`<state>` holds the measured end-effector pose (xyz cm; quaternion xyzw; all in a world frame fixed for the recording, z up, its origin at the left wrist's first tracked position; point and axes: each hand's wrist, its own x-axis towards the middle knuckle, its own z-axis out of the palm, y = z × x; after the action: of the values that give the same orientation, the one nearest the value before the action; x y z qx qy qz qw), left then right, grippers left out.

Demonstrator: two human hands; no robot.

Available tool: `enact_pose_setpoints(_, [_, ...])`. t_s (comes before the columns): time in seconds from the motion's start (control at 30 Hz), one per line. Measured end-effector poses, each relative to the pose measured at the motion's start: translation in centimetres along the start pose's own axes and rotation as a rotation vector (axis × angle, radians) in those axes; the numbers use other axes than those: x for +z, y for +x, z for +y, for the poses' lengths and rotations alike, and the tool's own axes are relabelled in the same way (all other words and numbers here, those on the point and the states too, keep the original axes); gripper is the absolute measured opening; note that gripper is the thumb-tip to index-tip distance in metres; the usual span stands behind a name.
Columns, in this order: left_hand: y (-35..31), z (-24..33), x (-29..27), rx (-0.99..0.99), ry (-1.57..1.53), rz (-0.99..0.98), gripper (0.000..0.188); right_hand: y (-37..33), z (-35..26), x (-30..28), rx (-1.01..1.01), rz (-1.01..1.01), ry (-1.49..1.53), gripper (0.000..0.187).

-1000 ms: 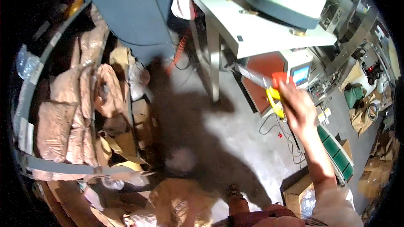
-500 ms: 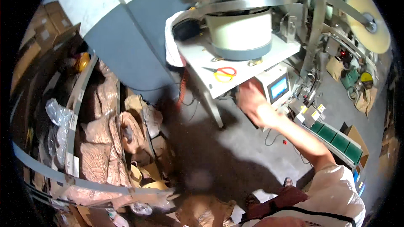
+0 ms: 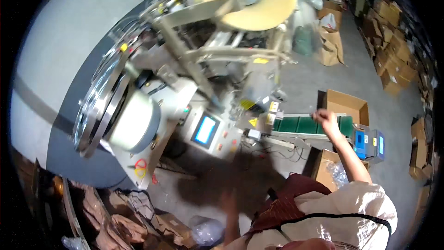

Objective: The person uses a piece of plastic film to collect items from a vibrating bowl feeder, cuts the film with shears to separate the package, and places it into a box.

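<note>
My right hand [image 3: 326,121] is over the green belt of a small conveyor [image 3: 303,124], its fingers drawn together at the tips. Whatever they may hold is too small to make out. Low in the picture, my left hand [image 3: 228,201] hangs in shadow, smeared, so its fingers cannot be read. The conveyor runs out from a packing machine [image 3: 252,90] with a large film roll [image 3: 282,0] on top. Left of the belt is the machine's control box with a lit screen [image 3: 205,130].
An open carton [image 3: 348,106] stands behind the belt, and another carton holding clear plastic [image 3: 323,169] stands in front. A blue device [image 3: 370,144] sits at the belt's end. Scissors [image 3: 140,167] lie on the white table beside a bowl feeder [image 3: 134,120]. Packed bags [image 3: 122,227] fill the lower left.
My view has swung to the right. My right hand, earlier beside the control box near the white table, is now over the conveyor belt. My left hand has come into view.
</note>
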<state>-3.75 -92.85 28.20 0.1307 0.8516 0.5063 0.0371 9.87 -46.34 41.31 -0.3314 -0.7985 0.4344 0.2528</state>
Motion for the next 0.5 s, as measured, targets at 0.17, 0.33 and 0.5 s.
enact_pose_setpoints(0.17, [7.2, 20.3, 13.8, 0.507, -0.253, -0.322, 0.034, 13.7, 1.0, -6.8, -0.126, 0.325, 0.730, 0.019])
enact_pose_setpoints(0.33, [12.9, 32.8, 25.4, 0.320, -0.618, -0.660, 0.053, 23.4, 0.1, -8.9, 0.239, -0.324, 0.771, 0.062])
enact_pose_setpoints(0.5, [18.3, 40.0, 30.3, -0.125, -0.984, -0.593, 0.061, 25.7, -1.6, -7.7, 0.100, -0.955, 0.940, 0.089])
